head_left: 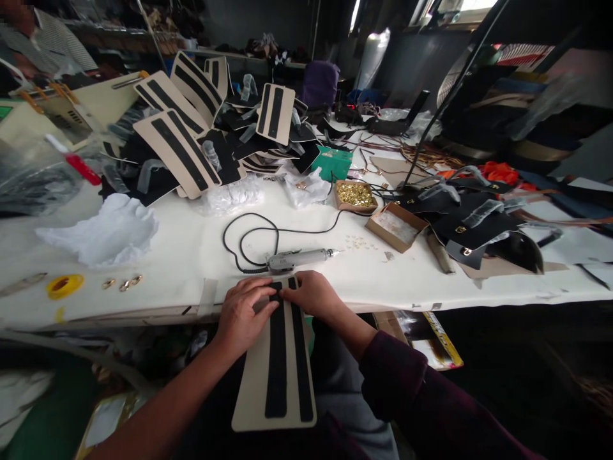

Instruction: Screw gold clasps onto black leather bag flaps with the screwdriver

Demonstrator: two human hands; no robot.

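A long beige panel [253, 390] with two black strips slants from the table's front edge down over my lap. My left hand [244, 310] grips its upper left side, fingers laid across the top end and thumb near the first black strip. My right hand [311, 294] holds the upper right corner, its thumb pressed on the face beside the left thumb and fingertips. Its other fingers are mostly hidden. Just beyond the panel's top end lies a grey electric screwdriver [301, 258], its black cord looped behind it.
Similar beige panels [177, 153] pile up with black pieces at back left. A box of gold hardware [355, 195] and an open cardboard box [396, 227] stand right of centre. Yellow tape [65, 286] lies left; black flaps [474, 220] lie right. Another person [57, 38] is far left.
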